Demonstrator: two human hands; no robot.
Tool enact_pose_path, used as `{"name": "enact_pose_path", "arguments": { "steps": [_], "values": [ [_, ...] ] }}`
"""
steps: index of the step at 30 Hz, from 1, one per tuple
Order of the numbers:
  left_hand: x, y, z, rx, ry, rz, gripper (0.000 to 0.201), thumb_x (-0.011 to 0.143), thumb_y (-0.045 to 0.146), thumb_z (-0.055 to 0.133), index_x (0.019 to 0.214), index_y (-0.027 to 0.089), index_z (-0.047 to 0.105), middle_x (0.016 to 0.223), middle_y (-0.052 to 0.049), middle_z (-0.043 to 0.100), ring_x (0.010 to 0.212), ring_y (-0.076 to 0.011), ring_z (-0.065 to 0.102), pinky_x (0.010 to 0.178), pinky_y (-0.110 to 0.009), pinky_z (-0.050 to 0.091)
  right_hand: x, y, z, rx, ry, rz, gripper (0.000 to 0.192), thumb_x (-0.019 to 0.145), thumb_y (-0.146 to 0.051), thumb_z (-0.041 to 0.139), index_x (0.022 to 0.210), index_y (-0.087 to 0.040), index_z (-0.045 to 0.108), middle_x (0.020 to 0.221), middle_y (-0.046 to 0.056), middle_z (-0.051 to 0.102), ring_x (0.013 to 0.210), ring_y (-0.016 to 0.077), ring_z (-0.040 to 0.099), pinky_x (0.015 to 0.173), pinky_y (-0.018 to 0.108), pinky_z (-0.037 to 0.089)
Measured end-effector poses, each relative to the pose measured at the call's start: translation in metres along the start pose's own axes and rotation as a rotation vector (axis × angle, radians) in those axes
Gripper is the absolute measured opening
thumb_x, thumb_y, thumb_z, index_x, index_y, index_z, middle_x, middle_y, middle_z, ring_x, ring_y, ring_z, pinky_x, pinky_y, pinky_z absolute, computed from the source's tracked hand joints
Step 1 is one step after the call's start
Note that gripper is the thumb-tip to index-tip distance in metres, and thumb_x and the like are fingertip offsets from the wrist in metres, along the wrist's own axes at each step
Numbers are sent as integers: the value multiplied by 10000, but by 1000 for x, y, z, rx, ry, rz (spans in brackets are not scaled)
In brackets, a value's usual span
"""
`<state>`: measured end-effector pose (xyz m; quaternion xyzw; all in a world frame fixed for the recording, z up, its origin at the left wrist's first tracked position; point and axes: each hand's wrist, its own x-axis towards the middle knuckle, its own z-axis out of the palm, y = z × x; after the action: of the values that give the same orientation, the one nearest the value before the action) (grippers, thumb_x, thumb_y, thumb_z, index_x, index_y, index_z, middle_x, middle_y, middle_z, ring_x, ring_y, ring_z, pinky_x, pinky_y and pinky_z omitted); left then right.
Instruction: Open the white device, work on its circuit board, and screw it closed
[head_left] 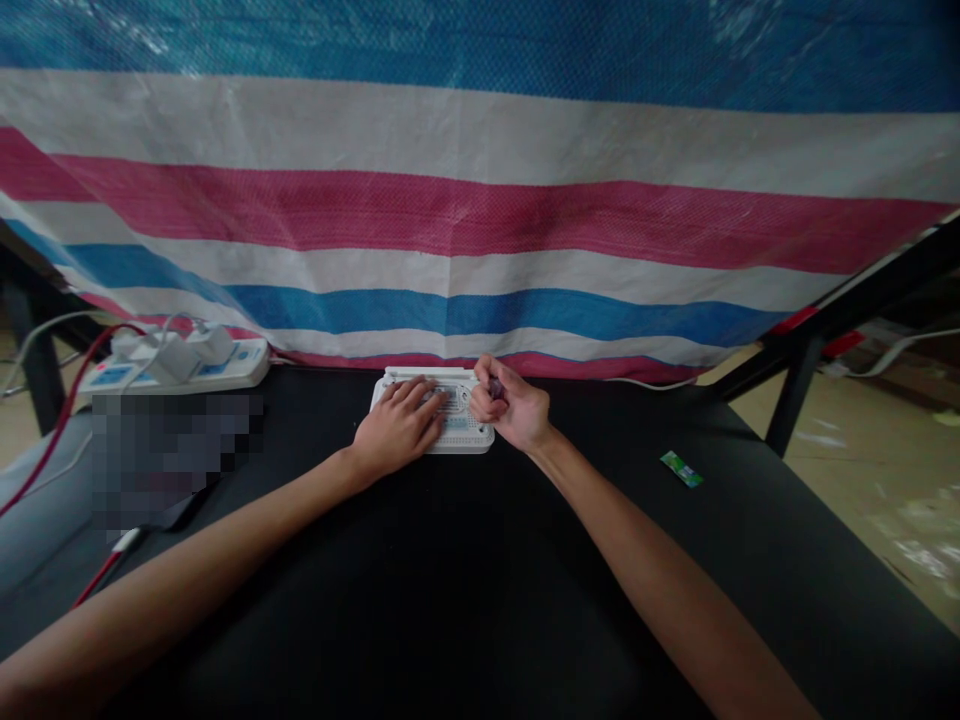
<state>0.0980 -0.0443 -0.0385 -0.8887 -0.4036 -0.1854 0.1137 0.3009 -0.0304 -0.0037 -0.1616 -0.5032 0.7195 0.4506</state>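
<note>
A white, vented plastic casing (459,442), perhaps the underside of a router, lies on the black table near its back edge. Over its left half my left hand (401,425) rests flat with fingers extended. My right hand (514,400) is closed in a fist above the casing's right end. Between its fingers shows the end of a small dark handle (494,387), which looks like a screwdriver's; its lower part is hidden by the hand. Round recesses are visible near the casing's right corners.
At the left stands a white power strip (244,368) with plugged-in adapters and cables. A blurred-out dark flat item (172,455) lies before it, beside a red cable (96,580). A small green packet (681,468) is on the right. Behind hangs a striped sheet (450,215).
</note>
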Motion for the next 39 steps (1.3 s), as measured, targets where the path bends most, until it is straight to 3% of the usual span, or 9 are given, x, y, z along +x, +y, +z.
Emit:
{"name": "enact_pose_path", "arguments": {
  "steps": [7, 12, 17, 22, 27, 34, 39],
  "values": [
    [0, 0, 1, -43, 4, -15, 394, 1003, 355, 412, 1301, 176, 597, 1364, -150, 583, 1289, -309, 518, 1057, -498, 421, -1, -6, -2, -36, 80, -4, 415, 722, -500, 725, 727, -224, 416, 483, -75, 411, 396, 80, 284, 414, 226, 202],
    [0, 0, 1, -41, 1, -15, 403, 1002, 355, 410, 1314, 172, 589, 1361, -154, 584, 1286, -311, 521, 1060, -498, 419, -1, -2, 3, -96, 189, -108, 423, 747, -545, 702, 690, -220, 437, 473, -51, 480, 368, 98, 387, 395, 233, 248],
    [0, 0, 1, -10, 1, 4, 408, 1008, 363, 403, 1309, 160, 589, 1360, -155, 582, 1276, -310, 524, 1053, -487, 423, 1, 8, 9, -85, 257, -171, 405, 817, -539, 623, 652, -212, 451, 434, -69, 372, 357, 65, 243, 377, 213, 138],
    [-1, 0, 1, -1, 5, 6, 404, 1012, 365, 395, 1306, 169, 590, 1363, -145, 582, 1276, -308, 523, 1051, -483, 427, 2, 8, 7, -31, 182, -140, 436, 816, -540, 602, 612, -226, 378, 422, -101, 207, 371, 63, 139, 388, 222, 121],
    [-1, -1, 1, 6, 8, 10, 405, 1011, 364, 397, 1306, 162, 588, 1358, -155, 586, 1274, -311, 526, 1045, -487, 434, -1, 11, 8, -83, 206, -208, 423, 811, -609, 598, 761, -246, 386, 443, -121, 249, 380, 66, 120, 391, 213, 106],
    [0, 0, 1, 16, 6, 10, 399, 1015, 362, 391, 1297, 167, 595, 1354, -148, 588, 1268, -308, 530, 1047, -482, 433, -2, 12, 10, -105, 249, -274, 372, 828, -517, 636, 777, -241, 392, 464, -101, 398, 368, 71, 243, 378, 209, 159],
    [-1, -1, 2, 23, 8, 13, 405, 1014, 361, 390, 1297, 161, 599, 1351, -154, 590, 1264, -316, 533, 1045, -485, 433, -2, 18, 17, -231, 445, -455, 339, 865, -520, 605, 760, -216, 498, 501, -48, 508, 409, 102, 428, 422, 236, 283]
  ]
}}
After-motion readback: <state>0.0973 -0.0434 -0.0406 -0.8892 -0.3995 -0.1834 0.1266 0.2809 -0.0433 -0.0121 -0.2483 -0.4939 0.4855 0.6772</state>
